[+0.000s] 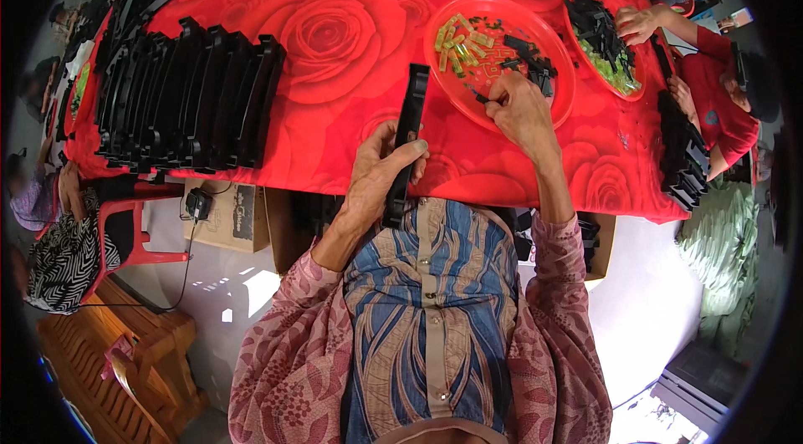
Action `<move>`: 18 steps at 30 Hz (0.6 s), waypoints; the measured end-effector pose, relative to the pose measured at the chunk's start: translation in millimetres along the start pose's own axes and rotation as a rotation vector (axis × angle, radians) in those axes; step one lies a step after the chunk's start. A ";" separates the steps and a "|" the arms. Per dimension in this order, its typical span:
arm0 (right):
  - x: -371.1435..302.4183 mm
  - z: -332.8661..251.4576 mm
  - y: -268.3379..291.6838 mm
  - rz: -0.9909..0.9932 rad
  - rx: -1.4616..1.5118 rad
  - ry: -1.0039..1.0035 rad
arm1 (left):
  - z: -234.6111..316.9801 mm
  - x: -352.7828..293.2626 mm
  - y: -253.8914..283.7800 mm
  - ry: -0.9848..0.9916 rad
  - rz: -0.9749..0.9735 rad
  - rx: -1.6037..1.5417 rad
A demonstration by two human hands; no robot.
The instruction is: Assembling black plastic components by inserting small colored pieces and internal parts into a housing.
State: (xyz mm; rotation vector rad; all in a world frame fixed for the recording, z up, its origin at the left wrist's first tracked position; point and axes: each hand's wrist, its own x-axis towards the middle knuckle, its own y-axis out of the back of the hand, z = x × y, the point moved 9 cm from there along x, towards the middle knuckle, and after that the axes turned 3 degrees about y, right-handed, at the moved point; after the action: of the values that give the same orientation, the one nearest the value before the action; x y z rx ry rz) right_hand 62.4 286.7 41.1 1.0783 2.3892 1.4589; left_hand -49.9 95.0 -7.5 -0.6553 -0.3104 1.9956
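My left hand point(386, 164) is closed around a long black plastic bar point(410, 114), held nearly upright at the table's front edge with the thumb across it. Over the near rim of a round red tray point(565, 105), my right hand point(520, 114) has its fingers pinched on a small dark piece point(482, 99). Inside the tray, small black plastic parts point(542, 76) lie at the right, and yellow-green translucent pieces point(460, 47) are heaped at the left.
A long row of black bars point(184, 101) stands packed at the left of the red rose-patterned tablecloth point(335, 38). To the right, a co-worker's hand point(640, 24) reaches into another red tray point(642, 91) of black and green parts. More black bars point(682, 151) lie at the right edge.
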 end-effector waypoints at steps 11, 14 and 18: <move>-5.9 -15.7 0.5 -0.071 0.020 -0.058 | -6.8 1.8 4.2 0.015 -0.003 0.018; -12.5 -32.8 8.1 0.032 0.001 0.048 | -1.3 0.6 2.7 0.038 -0.003 -0.027; -29.6 -76.5 26.3 0.227 0.217 0.260 | -1.9 4.8 5.9 0.121 -0.023 -0.135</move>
State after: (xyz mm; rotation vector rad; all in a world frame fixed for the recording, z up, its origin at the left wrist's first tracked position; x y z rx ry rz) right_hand 62.0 219.9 95.5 1.3199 2.7354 1.5186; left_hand -55.0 96.2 -13.4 -0.8501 -0.3797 1.9164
